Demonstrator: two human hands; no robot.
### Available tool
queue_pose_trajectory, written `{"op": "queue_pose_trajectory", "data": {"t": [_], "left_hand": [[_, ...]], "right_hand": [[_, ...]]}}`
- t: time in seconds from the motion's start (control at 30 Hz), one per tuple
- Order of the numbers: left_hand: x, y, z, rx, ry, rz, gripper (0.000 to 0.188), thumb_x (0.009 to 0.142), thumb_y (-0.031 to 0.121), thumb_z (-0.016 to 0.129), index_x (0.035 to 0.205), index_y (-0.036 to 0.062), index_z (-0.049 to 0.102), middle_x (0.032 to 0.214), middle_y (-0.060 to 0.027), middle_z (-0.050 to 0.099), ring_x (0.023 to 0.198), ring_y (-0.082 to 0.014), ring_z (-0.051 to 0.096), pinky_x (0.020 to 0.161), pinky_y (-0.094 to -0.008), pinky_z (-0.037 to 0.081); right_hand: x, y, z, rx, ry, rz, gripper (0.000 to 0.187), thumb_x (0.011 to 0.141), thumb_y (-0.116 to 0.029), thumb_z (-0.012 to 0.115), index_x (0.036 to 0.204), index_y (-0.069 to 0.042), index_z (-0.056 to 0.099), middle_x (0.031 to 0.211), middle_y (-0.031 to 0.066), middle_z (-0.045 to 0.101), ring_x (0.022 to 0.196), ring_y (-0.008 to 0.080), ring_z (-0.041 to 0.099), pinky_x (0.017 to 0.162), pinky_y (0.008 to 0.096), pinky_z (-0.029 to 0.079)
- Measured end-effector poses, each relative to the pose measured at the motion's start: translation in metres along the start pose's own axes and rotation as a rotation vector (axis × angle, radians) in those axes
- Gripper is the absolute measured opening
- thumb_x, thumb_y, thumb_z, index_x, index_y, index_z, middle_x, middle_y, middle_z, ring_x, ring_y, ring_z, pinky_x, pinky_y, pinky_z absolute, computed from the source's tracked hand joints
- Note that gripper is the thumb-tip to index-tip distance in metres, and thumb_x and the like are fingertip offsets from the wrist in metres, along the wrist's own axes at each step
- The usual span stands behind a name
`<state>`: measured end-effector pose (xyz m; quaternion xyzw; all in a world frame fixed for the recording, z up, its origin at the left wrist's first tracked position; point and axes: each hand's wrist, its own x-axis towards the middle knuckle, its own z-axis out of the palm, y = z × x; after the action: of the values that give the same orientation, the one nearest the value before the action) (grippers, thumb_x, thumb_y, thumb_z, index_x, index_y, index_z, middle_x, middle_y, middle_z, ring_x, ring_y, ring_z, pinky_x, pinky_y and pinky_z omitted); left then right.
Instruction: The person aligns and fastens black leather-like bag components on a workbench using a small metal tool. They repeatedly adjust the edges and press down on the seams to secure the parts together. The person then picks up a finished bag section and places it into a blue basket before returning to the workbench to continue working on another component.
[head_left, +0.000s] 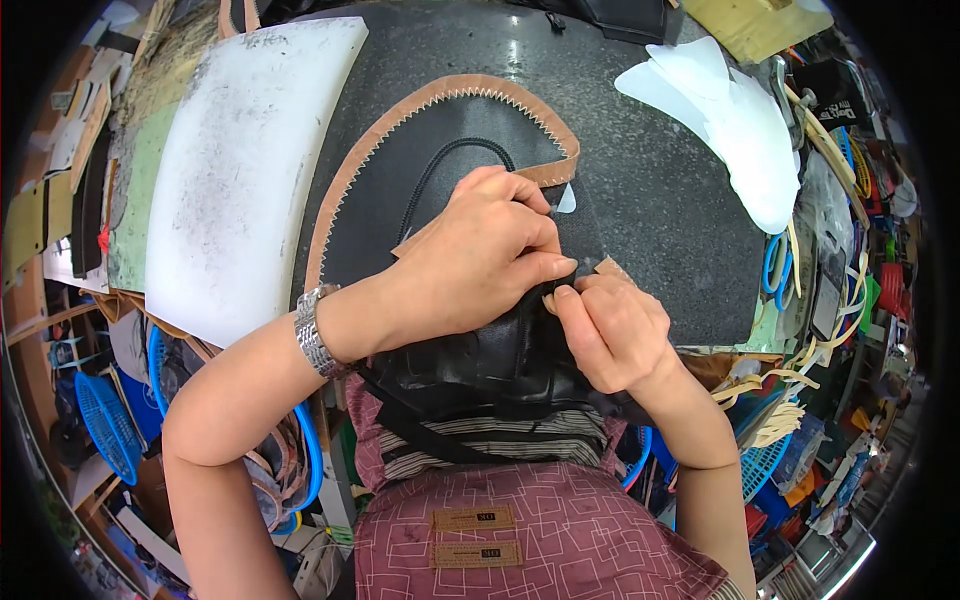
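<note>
Black, shiny leather-like work (pixel 470 365) hangs over the table's near edge toward my lap. At its upper right edge my left hand (pixel 490 245) is closed, thumb and fingers pinching the black material. My right hand (pixel 615 335) is closed beside it, fingertips almost meeting the left thumb on the same material. What lies between the fingertips is mostly hidden. Beyond my hands curves a tan strip (pixel 440 90) with zigzag stitching along its edge, around a dark panel. A black braided cord (pixel 425 180) arches inside that curve and passes behind my left hand.
The dark speckled tabletop (pixel 680 270) carries a thick white slab (pixel 240 160) at left and white sheet pieces (pixel 725 120) at far right. Blue-handled scissors (pixel 775 265) lie near the right edge. Blue baskets (pixel 105 425) and pale strips (pixel 780 425) crowd the sides below.
</note>
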<state>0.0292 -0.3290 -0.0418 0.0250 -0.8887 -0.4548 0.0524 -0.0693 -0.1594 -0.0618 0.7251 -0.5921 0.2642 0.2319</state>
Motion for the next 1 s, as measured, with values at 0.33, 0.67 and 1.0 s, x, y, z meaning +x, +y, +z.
{"op": "queue_pose_trajectory", "data": {"t": [0.33,0.67,1.0], "left_hand": [[0.001,-0.002,0.003,0.022,0.013,0.057,0.014,0.079,0.014,0.067,0.075,0.0023,0.062,0.096,-0.0140,0.056,0.101,-0.0281,0.049,0.095,-0.0410,0.033],[0.000,-0.003,0.006,0.027,0.029,0.096,0.015,0.079,0.014,0.067,0.075,0.0018,0.061,0.094,-0.0149,0.055,0.102,-0.0292,0.049,0.098,-0.0420,0.031],[0.000,-0.001,0.000,0.130,-0.011,0.134,0.016,0.076,0.016,0.069,0.072,0.0021,0.061,0.094,-0.0138,0.054,0.099,-0.0289,0.048,0.096,-0.0406,0.032]], "right_hand": [[0.001,-0.002,-0.001,-0.008,-0.016,-0.041,0.018,0.066,-0.008,0.064,0.083,-0.002,0.061,0.078,0.0058,0.053,0.070,0.0193,0.060,0.059,0.0280,0.053],[-0.005,-0.003,0.001,0.008,-0.028,-0.103,0.014,0.067,-0.011,0.063,0.080,-0.004,0.061,0.076,0.0051,0.050,0.071,0.0202,0.061,0.062,0.0297,0.053],[-0.004,-0.002,0.002,-0.005,-0.004,-0.046,0.017,0.067,-0.008,0.063,0.082,-0.001,0.061,0.076,0.0056,0.050,0.070,0.0195,0.060,0.059,0.0276,0.054]]}}
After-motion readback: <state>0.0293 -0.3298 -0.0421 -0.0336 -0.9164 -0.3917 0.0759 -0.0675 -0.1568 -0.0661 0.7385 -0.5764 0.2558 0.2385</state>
